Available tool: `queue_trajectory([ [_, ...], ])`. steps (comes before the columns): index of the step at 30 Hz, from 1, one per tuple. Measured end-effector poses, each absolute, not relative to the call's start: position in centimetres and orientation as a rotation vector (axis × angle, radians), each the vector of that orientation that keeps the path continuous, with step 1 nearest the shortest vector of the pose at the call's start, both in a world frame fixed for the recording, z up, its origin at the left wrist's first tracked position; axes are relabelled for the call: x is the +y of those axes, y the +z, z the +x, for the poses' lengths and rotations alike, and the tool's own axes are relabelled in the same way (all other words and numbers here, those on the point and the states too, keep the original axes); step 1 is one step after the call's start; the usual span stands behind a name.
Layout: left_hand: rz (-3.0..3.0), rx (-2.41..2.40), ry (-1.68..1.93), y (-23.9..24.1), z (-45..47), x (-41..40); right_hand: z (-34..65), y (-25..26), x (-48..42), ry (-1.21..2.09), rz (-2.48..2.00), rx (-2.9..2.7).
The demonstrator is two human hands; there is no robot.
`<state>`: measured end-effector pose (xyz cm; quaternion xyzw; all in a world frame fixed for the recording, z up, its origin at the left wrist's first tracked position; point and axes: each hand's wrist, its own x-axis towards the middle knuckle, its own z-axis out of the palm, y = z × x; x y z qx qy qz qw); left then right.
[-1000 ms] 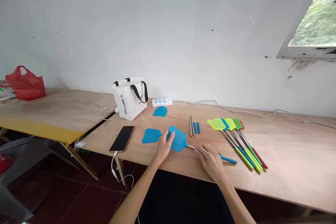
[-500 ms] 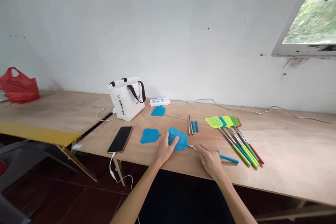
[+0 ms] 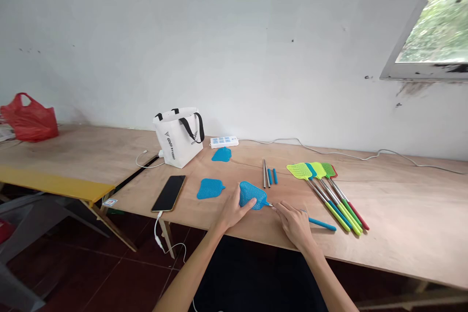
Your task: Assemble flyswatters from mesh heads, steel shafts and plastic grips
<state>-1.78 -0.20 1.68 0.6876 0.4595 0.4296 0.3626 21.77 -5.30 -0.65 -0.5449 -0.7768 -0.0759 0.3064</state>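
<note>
A blue fly swatter lies near the front edge of the plywood table (image 3: pixel 402 214). My left hand (image 3: pixel 234 210) grips its blue mesh head (image 3: pixel 253 195) from the left, thumb and fingers closed on the edge. My right hand (image 3: pixel 294 224) pinches the thin metal rod just right of the head. The swatter's blue handle (image 3: pixel 321 224) sticks out to the right of my right hand. Two loose blue mesh heads lie nearby, one (image 3: pixel 210 188) left of my left hand, the other (image 3: pixel 222 155) farther back.
Several finished swatters (image 3: pixel 329 190) with green, blue and red handles lie at the right. Metal rods and blue grips (image 3: pixel 269 176) lie behind my hands. A phone (image 3: pixel 169 193), a white tote bag (image 3: pixel 179 135), a power strip (image 3: pixel 224 142) and a red bag (image 3: pixel 29 117) stand to the left.
The blue swatter has shifted a little to the right and tilted, with both hands still on it. The camera moved slightly.
</note>
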Motion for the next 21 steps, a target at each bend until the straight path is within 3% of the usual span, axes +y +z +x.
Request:
queue_trajectory([
  [16, 1.699, 1.244, 1.364, 1.2, -1.7, 2.1, 20.6, -0.5, -5.0, -0.297, -1.364, -2.112],
  [21, 1.746, 1.307, 1.337, 2.0, -4.4, 3.3, 20.6, -0.7, -4.9, -0.159, -1.381, -2.184],
])
